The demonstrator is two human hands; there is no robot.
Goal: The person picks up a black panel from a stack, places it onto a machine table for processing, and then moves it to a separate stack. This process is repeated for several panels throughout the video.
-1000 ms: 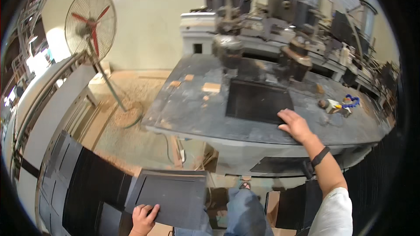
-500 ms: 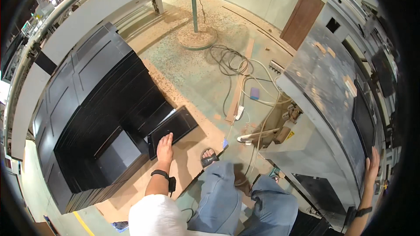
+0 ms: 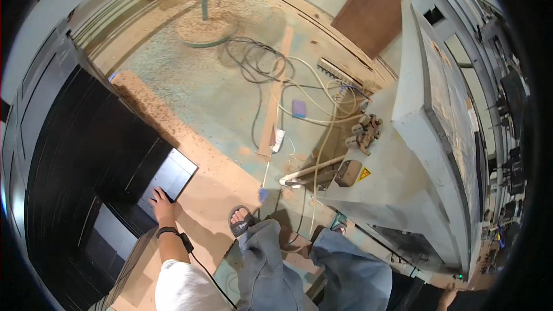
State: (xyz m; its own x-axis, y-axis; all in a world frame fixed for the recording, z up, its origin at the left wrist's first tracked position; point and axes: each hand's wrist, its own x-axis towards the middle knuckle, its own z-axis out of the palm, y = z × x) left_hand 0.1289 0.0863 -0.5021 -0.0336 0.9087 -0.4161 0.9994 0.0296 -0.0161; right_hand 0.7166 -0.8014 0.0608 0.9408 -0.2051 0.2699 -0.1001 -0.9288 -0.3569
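Note:
My left hand (image 3: 163, 203) lies on the near edge of a flat black panel (image 3: 175, 171), which shines pale with reflected light. Its fingers are stretched out and a little apart. This panel rests at the right side of a large stack of black panels (image 3: 75, 132), beside a lower recess where another panel surface (image 3: 113, 231) shows. Down at the lower right rim, my right hand (image 3: 447, 295) is small and partly cut off, beside the base of a grey machine (image 3: 415, 178). What its fingers do is unclear.
Brown board (image 3: 216, 173) lies under the stack. Coiled hoses and cables (image 3: 259, 60) spread over the dusty floor near a post with a round base (image 3: 206, 26). A purple block (image 3: 299, 108) lies among them. A brown panel (image 3: 371, 11) leans on the wall.
The view has turned right. The panel under my left hand, black and angled out before, now lies flatter against the stack. My right hand has left the machine's upper side and dropped to the lower rim.

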